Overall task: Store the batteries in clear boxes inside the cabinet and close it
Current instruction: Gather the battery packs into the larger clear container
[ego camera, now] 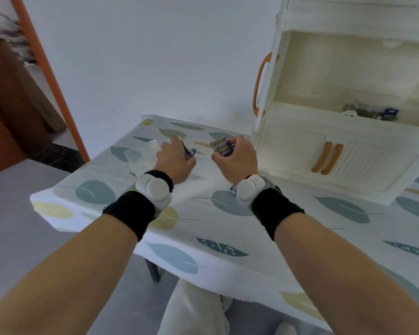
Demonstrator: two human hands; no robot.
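Across your view spreads the table (203,228) in its leaf-printed cloth, and on its far right part stands the cream cabinet (300,146). Its upper compartment is open, the door (267,93) with the orange handle swung out to the left, and a clear box (370,112) holding batteries sits on the shelf inside. Your left hand (176,163) curls round a few batteries (190,153) just above the cloth. Your right hand (237,158), close beside it, grips a bundle of batteries (220,146). Loose batteries (232,189) lie on the cloth, partly hidden by your right wrist.
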